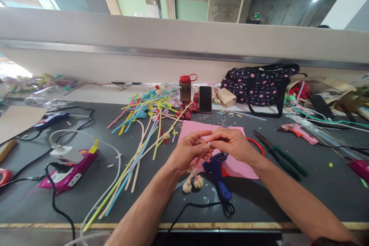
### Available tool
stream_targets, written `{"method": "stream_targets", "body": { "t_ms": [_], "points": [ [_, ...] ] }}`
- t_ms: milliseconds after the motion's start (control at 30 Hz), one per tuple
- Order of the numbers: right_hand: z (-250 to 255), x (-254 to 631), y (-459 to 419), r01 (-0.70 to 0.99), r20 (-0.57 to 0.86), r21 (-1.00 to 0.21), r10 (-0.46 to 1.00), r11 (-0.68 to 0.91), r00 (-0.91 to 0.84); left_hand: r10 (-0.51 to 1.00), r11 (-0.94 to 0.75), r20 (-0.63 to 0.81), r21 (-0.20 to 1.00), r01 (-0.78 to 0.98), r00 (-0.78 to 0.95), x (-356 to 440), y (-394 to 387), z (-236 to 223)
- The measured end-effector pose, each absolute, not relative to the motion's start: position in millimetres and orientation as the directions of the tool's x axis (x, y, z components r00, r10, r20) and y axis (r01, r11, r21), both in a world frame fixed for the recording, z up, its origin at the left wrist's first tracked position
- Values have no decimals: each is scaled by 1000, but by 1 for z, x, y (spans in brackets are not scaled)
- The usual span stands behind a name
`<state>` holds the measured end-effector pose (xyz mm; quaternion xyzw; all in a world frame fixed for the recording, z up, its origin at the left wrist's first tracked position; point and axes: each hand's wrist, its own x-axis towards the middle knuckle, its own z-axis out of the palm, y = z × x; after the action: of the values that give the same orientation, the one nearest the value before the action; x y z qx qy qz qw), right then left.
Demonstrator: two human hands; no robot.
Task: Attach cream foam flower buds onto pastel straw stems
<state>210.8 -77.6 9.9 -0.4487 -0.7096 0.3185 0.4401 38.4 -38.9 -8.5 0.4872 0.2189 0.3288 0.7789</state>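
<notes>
My left hand is closed, its thumb and forefinger pinched together near the middle of the table. Pinkish pipe-cleaner stems hang beneath it, and below them are cream fluffy pipe-cleaner tips. My right hand pinches at the same spot, its fingertips meeting those of the left. A tiny pale bit shows between them, too small to name. Both hands are above a pink sheet. Just under the right hand lies a blue glue gun. Red-handled scissors are partly hidden behind that hand.
Loose pipe cleaners and a coloured heap of them lie left. Behind stand a bottle, a phone and a patterned bag. Right are green-handled pliers and a pink glue gun. Cables surround a magenta power strip.
</notes>
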Motion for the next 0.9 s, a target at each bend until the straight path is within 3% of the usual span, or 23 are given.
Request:
{"method": "stream_targets", "body": {
  "t_ms": [200, 567, 700, 900],
  "points": [
    [12, 216, -77, 403, 378, -804, 899, 438, -223, 737, 318, -74, 915, -248, 672, 41, -42, -6],
    [15, 222, -84, 551, 428, -662, 860, 509, -280, 808, 47, -9, 998, -50, 589, 43, -47, 0],
    [16, 224, -86, 540, 421, -665, 856, 516, -300, 794, -8, 5, 1000, 2, 608, 43, -48, -2],
    [19, 229, -87, 452, 383, -709, 834, 541, -397, 713, 128, -97, 992, 7, 695, 41, -50, 1]
  ]
}}
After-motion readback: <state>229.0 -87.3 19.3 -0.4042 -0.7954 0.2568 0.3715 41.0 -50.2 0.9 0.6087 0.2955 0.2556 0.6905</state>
